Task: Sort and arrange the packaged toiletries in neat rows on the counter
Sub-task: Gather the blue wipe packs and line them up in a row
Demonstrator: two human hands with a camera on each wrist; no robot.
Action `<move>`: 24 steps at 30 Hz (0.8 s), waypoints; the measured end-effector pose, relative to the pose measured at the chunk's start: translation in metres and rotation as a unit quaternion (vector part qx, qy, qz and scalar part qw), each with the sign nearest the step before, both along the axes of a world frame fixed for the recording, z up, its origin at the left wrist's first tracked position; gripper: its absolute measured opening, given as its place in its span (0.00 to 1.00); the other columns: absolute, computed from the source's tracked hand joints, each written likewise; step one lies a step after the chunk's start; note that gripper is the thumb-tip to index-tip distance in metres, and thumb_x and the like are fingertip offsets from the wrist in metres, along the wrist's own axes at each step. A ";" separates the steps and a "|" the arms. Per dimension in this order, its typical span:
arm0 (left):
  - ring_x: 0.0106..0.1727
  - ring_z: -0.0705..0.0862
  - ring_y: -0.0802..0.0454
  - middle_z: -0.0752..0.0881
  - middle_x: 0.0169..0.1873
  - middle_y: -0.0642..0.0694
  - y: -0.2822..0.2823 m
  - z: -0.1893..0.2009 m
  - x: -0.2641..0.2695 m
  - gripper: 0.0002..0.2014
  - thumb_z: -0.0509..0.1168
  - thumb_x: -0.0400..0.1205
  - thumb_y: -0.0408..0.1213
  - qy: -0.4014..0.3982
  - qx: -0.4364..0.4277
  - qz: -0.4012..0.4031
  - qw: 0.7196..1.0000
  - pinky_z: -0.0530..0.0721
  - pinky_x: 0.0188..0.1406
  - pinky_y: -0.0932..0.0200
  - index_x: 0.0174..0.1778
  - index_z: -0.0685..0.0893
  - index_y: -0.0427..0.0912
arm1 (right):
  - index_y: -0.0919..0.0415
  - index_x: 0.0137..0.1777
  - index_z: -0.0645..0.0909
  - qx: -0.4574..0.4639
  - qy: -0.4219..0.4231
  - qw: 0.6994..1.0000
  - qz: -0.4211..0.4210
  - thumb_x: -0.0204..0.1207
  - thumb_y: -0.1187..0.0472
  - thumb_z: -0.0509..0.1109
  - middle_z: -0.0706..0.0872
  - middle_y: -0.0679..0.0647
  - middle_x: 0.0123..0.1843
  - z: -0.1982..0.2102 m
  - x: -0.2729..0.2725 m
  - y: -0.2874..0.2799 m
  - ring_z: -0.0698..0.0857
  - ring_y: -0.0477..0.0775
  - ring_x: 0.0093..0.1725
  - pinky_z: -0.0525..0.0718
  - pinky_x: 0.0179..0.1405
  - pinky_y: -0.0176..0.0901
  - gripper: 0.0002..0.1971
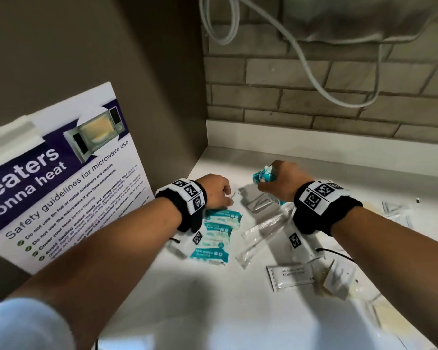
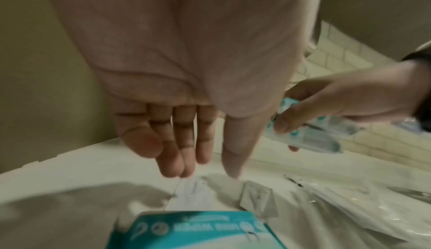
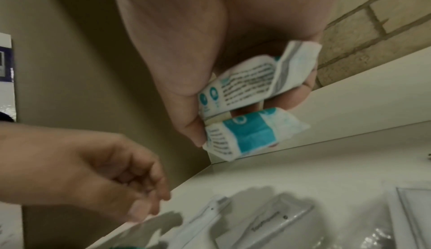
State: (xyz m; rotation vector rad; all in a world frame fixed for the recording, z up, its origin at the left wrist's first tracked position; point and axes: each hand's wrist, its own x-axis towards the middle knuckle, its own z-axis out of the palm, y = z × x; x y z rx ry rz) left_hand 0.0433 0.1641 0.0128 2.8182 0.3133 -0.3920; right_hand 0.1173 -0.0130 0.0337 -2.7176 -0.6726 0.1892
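Note:
My right hand (image 1: 264,183) is raised above the counter (image 1: 238,299) near the back and pinches two teal-and-white wipe packets (image 3: 247,94) between thumb and fingers. My left hand (image 1: 225,198) hovers low to its left, fingers (image 2: 177,153) loosely straight and holding nothing, just above a small white sachet (image 2: 191,194). Below the left wrist, several teal wipe packets (image 1: 219,229) lie in a column on the counter; the nearest one (image 2: 193,231) fills the bottom of the left wrist view. Long clear packets (image 1: 263,228) lie between my two wrists.
A microwave safety poster (image 1: 61,188) leans against the left wall. A brick wall (image 1: 314,97) with a hanging white cable (image 1: 311,69) backs the counter. A shampoo sachet (image 1: 292,276) and other clear packets (image 1: 339,276) lie at the right front.

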 end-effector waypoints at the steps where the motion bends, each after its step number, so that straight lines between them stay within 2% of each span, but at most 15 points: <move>1: 0.63 0.82 0.45 0.85 0.62 0.43 -0.002 -0.002 0.010 0.22 0.69 0.79 0.48 -0.008 0.011 0.013 1.000 0.79 0.61 0.58 0.66 0.82 0.41 | 0.57 0.50 0.76 0.002 0.002 1.000 0.000 0.70 0.44 0.72 0.85 0.57 0.47 0.000 0.004 -0.001 0.83 0.59 0.45 0.79 0.41 0.44 0.18; 3: 0.62 0.83 0.42 0.85 0.62 0.41 -0.003 -0.013 0.030 0.24 0.67 0.77 0.51 0.014 0.035 0.022 0.999 0.81 0.62 0.53 0.64 0.83 0.39 | 0.58 0.52 0.77 0.007 0.007 1.000 -0.002 0.70 0.44 0.72 0.85 0.57 0.48 0.001 0.011 -0.003 0.83 0.59 0.46 0.80 0.42 0.44 0.19; 6: 0.47 0.87 0.40 0.89 0.51 0.40 -0.015 -0.020 0.047 0.20 0.67 0.71 0.53 0.064 0.089 -0.008 0.994 0.87 0.50 0.51 0.47 0.85 0.40 | 0.59 0.55 0.78 0.017 0.006 1.000 -0.010 0.70 0.45 0.73 0.83 0.56 0.47 0.006 0.020 -0.007 0.83 0.59 0.46 0.79 0.43 0.44 0.21; 7: 0.46 0.86 0.40 0.88 0.51 0.40 -0.022 -0.020 0.049 0.17 0.68 0.72 0.52 0.066 0.089 -0.025 0.994 0.86 0.48 0.54 0.48 0.85 0.41 | 0.59 0.56 0.79 0.019 -0.001 1.000 -0.013 0.70 0.45 0.73 0.82 0.56 0.46 0.007 0.022 -0.007 0.82 0.59 0.45 0.77 0.42 0.44 0.21; 9: 0.51 0.86 0.43 0.88 0.54 0.43 -0.037 -0.022 0.055 0.18 0.70 0.76 0.49 0.065 0.061 -0.065 0.994 0.83 0.48 0.57 0.57 0.86 0.41 | 0.60 0.55 0.79 0.029 -0.014 0.999 -0.018 0.70 0.45 0.73 0.81 0.56 0.45 0.010 0.028 -0.008 0.79 0.58 0.44 0.74 0.41 0.42 0.21; 10: 0.52 0.87 0.44 0.89 0.54 0.44 -0.045 -0.024 0.057 0.19 0.70 0.77 0.50 0.069 0.045 -0.082 0.993 0.83 0.48 0.57 0.58 0.87 0.42 | 0.60 0.55 0.79 0.035 -0.016 0.999 -0.020 0.70 0.46 0.74 0.81 0.56 0.46 0.011 0.030 -0.009 0.79 0.58 0.43 0.74 0.41 0.42 0.21; 13: 0.46 0.85 0.47 0.88 0.46 0.47 -0.063 -0.029 0.058 0.22 0.68 0.77 0.57 0.062 0.000 -0.114 0.992 0.79 0.39 0.58 0.58 0.86 0.44 | 0.58 0.53 0.77 0.043 -0.005 0.999 -0.025 0.70 0.45 0.74 0.80 0.54 0.44 0.013 0.035 -0.011 0.79 0.57 0.43 0.74 0.40 0.42 0.19; 15: 0.44 0.83 0.49 0.87 0.48 0.47 -0.061 -0.029 0.055 0.21 0.68 0.78 0.56 0.054 -0.026 -0.115 0.992 0.76 0.39 0.60 0.61 0.84 0.46 | 0.57 0.50 0.75 0.046 0.005 0.999 -0.019 0.69 0.45 0.75 0.80 0.53 0.44 0.013 0.036 -0.014 0.79 0.56 0.43 0.73 0.38 0.42 0.19; 18: 0.56 0.83 0.51 0.86 0.61 0.48 -0.041 -0.023 0.049 0.17 0.66 0.81 0.46 0.012 -0.085 -0.069 0.994 0.81 0.58 0.58 0.64 0.84 0.46 | 0.55 0.51 0.75 0.065 0.012 0.998 -0.002 0.67 0.46 0.78 0.82 0.54 0.46 0.013 0.037 -0.016 0.79 0.55 0.43 0.72 0.36 0.39 0.21; 19: 0.57 0.84 0.50 0.85 0.61 0.47 -0.034 -0.019 0.046 0.15 0.65 0.83 0.42 -0.016 -0.118 -0.034 0.992 0.81 0.61 0.56 0.64 0.84 0.45 | 0.56 0.54 0.77 0.074 0.016 0.997 0.007 0.66 0.46 0.79 0.84 0.54 0.47 0.012 0.036 -0.015 0.80 0.55 0.44 0.73 0.37 0.39 0.22; 20: 0.53 0.85 0.48 0.86 0.57 0.44 -0.027 -0.016 0.044 0.12 0.62 0.84 0.40 -0.048 -0.166 0.012 0.985 0.83 0.59 0.52 0.61 0.84 0.45 | 0.56 0.58 0.77 0.080 0.022 0.996 0.018 0.65 0.46 0.80 0.84 0.54 0.49 0.012 0.035 -0.013 0.81 0.55 0.44 0.75 0.39 0.40 0.25; 22: 0.41 0.86 0.45 0.88 0.47 0.40 -0.018 -0.006 0.040 0.10 0.57 0.87 0.44 -0.108 -0.282 0.100 0.948 0.88 0.49 0.45 0.55 0.82 0.46 | 0.56 0.63 0.76 0.089 0.033 0.995 0.042 0.65 0.46 0.81 0.83 0.53 0.49 0.013 0.029 -0.008 0.81 0.54 0.45 0.75 0.41 0.41 0.30; 24: 0.37 0.89 0.43 0.87 0.47 0.41 -0.010 0.003 0.038 0.17 0.54 0.87 0.51 -0.117 -0.371 0.137 0.911 0.90 0.43 0.44 0.59 0.79 0.43 | 0.55 0.63 0.74 0.113 0.048 0.990 0.066 0.64 0.47 0.82 0.84 0.53 0.47 0.014 0.023 0.000 0.81 0.54 0.44 0.78 0.40 0.43 0.31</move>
